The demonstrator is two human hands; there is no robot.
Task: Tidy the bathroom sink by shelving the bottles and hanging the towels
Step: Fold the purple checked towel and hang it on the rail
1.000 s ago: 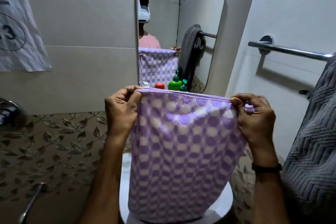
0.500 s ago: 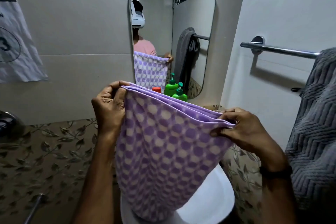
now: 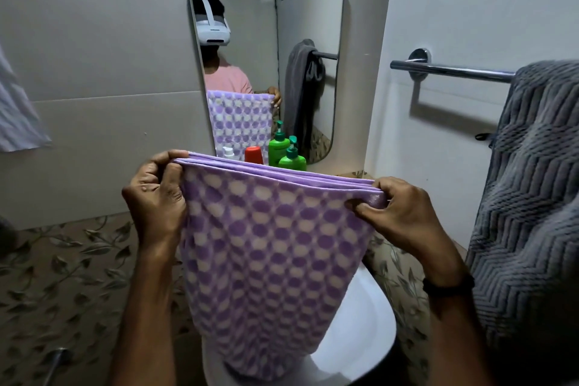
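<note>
A folded purple-and-white checked towel point(image 3: 269, 260) hangs in front of me over the white sink point(image 3: 363, 329). My left hand point(image 3: 156, 197) pinches its upper left corner and my right hand point(image 3: 398, 213) pinches its upper right corner. Just behind the towel's top edge stand a green pump bottle point(image 3: 292, 159), a red-capped bottle point(image 3: 253, 154) and a white-topped bottle point(image 3: 228, 152), their lower parts hidden. On the right wall a chrome towel bar point(image 3: 451, 70) carries a grey textured towel point(image 3: 526, 197) at its right end.
A tall mirror point(image 3: 266, 41) on the wall ahead reflects me, the towel and the bottles. Leaf-patterned tiles point(image 3: 62, 260) cover the lower wall. A metal pipe point(image 3: 53, 363) shows at bottom left and a white paper point(image 3: 18, 116) hangs at far left.
The towel's top edge tilted down to the right, then levelled somewhat; both hands kept their grip on the corners. The view shifted slightly, showing more of the bar and sink.
</note>
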